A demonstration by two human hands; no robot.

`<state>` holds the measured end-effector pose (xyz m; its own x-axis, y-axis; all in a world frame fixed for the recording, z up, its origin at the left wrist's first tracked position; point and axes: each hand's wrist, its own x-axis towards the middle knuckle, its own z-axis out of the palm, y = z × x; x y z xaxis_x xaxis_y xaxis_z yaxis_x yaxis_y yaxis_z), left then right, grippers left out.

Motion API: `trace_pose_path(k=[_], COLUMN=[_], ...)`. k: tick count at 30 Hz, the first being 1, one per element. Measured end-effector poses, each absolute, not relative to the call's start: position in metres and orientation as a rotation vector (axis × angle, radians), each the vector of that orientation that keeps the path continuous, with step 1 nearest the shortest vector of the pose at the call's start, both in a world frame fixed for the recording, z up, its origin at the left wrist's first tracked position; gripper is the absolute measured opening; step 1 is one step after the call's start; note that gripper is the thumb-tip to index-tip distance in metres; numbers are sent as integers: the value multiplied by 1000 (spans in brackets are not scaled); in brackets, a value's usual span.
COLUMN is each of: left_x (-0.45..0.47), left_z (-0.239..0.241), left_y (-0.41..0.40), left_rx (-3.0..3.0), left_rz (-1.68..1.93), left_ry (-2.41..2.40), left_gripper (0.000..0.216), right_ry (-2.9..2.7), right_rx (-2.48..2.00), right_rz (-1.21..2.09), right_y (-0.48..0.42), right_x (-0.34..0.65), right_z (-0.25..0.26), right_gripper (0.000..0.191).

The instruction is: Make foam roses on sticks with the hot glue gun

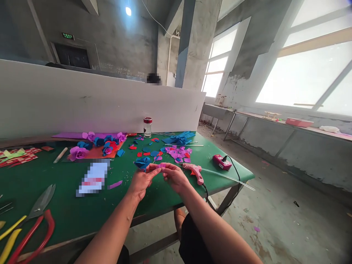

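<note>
Purple paper petal (161,166), one, above the green table (82,212) | left hand (141,179) and right hand (176,178): fingertips of both pinch it | probably light, soft, easily creased; best held by its edges | blue paper flower (142,162) beside left hand: one; pink glue gun (194,169): one; loose paper pieces (180,151): too many to count

The green sign (67,36) above the dark door (71,57) reads "EXIT", under characters too small to make out. Pale handwriting (121,69) along the back wall (123,44) is illegible, and the pixelated card (93,178) on the desk (71,212) cannot be read.
</note>
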<state>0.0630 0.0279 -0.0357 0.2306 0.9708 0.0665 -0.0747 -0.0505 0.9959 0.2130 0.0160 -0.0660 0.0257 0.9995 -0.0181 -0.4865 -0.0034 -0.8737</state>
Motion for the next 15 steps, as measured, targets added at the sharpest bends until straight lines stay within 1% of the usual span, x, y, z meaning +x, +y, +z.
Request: trace_pose_path(k=[4, 8, 15], left_x=[61, 57, 61], left_z=[-37, -34, -42], left_y=[29, 33, 34], left_rx=[1270, 1299, 1406], left_rz=[1083, 994, 946], left_ry=[977, 990, 1025], left_gripper=[38, 36, 37], right_ry=[-928, -1089, -1205], right_rx=[-917, -993, -1082], right_rz=[1439, 1404, 1241], right_y=[5, 2, 4], right_x=[217, 229, 233], right_z=[-63, -59, -80], right_gripper=[35, 28, 23])
